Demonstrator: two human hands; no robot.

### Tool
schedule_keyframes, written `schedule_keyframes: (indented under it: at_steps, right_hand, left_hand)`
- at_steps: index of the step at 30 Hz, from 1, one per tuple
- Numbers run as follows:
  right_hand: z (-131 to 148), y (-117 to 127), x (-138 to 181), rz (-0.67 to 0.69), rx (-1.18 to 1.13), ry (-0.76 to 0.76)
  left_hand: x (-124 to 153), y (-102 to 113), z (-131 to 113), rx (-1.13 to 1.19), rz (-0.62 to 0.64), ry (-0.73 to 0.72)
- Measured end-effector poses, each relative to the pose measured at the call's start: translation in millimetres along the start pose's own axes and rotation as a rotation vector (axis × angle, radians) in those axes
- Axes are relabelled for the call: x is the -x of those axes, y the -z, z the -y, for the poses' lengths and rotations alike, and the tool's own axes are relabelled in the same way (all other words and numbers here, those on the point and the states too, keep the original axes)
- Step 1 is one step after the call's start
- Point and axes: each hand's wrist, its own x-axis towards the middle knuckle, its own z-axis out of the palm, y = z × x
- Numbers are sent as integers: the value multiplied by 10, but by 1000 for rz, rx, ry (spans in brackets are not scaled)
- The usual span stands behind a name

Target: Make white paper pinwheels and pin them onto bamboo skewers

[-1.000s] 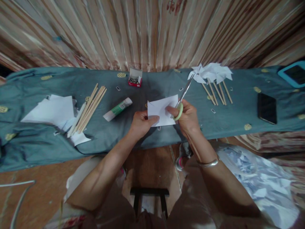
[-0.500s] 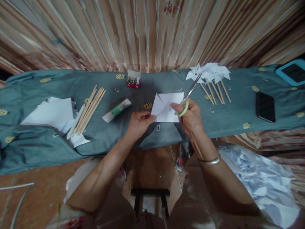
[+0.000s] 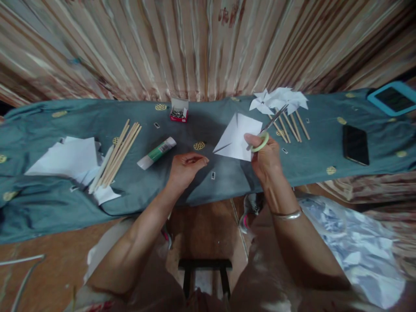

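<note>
Left of the red box (image 3: 178, 117), your wooden sticks (image 3: 120, 154) lie bundled, presumably for easy reach. Nearer you than the box rests a green-labelled tube (image 3: 157, 152), print illegible. Before the box, your left hand (image 3: 185, 170), fingertips together, holds nothing visible. To its right, the slit paper (image 3: 238, 136) is pinched in your right hand (image 3: 268, 158), scissors (image 3: 272, 120) looped on the thumb, seemingly freeing fingers.

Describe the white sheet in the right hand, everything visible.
The white sheet is plain, thin and four-cornered, apparently paper. Slits run inward from its far and left corners; the other two corners are harder to read. It sits askew over the teal cloth, held by the right hand, whose thumb lies on its face near the right edge. Scissors in that hand point away past that edge. The left hand is apart from it.
</note>
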Motion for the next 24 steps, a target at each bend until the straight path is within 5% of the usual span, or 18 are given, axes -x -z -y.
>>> schedule_keyframes:
  at_steps: [9, 15, 24]
  right_hand:
    - [-99, -222, 208, 102, -70, -196]
    - [-222, -329, 294, 161, -56, -259]
    - [-182, -191, 498, 514, 195, -239]
  left_hand:
    - [139, -234, 42, 57, 170, 12]
    - [52, -244, 126, 240, -59, -70]
    - [-63, 21, -160, 591, -115, 143]
